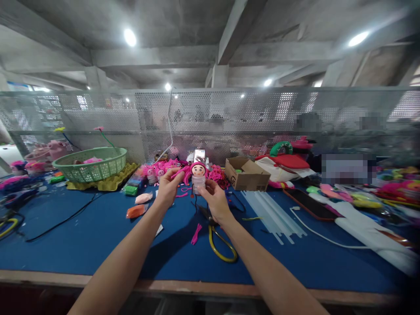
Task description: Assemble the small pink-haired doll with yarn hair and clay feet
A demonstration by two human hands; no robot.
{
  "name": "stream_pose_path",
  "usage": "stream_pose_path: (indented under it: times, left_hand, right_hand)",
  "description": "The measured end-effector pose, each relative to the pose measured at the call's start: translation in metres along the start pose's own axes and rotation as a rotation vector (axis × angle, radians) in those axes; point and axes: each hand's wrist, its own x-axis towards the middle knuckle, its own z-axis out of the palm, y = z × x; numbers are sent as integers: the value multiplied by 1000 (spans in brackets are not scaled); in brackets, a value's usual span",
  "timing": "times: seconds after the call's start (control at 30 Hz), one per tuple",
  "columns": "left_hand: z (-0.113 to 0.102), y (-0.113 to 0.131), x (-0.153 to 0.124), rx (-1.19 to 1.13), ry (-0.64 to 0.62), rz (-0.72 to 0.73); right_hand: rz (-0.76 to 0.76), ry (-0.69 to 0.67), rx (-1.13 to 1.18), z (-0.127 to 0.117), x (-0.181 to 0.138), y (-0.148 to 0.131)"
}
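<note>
A small doll [198, 171] with a painted face, pink yarn hair and a ribbed, pale bottle-like body is held upright above the blue table. My right hand [215, 199] grips its body from the right, fingers closed round it. With its fingers pinched, my left hand [169, 183] holds the doll's pink yarn hair [186, 174] out to the left. Thin dark legs hang below the body. Under my right hand lie scissors [223, 247] with yellow handles, their blades partly hidden. A small bundle of pink yarn [196, 234] rests just left of them.
Several similar pink dolls [155, 173] stand behind my left hand. A green basket [90, 164] sits at the left on a yellow egg tray. To the right are a cardboard box [247, 175], translucent sticks [274, 214], a phone [308, 203] and a white cable [323, 238].
</note>
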Motion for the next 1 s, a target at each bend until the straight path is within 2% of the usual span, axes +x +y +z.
stream_pose_path:
  times: [0.13,0.37,0.67,0.8,0.87,1.0]
  left_hand:
    - [1,2,-1,-16,1,-10]
    - [-3,-3,-1,-5,-112,-32]
    - [-5,-11,-2,59,-139,-1]
    - [-1,-16,-8,204,-303,-84]
    - [3,-18,-12,201,-377,-116]
    - [8,-23,-17,88,-368,-162]
  right_hand:
    - [-3,10,-1,1,-1,-2]
    - [-16,21,31,3,-1,-5]
    - [-38,50,35,1,2,-5]
    - [-55,65,36,1,2,-6]
    - [-60,58,26,1,2,-7]
    - [-64,43,9,2,-1,-9]
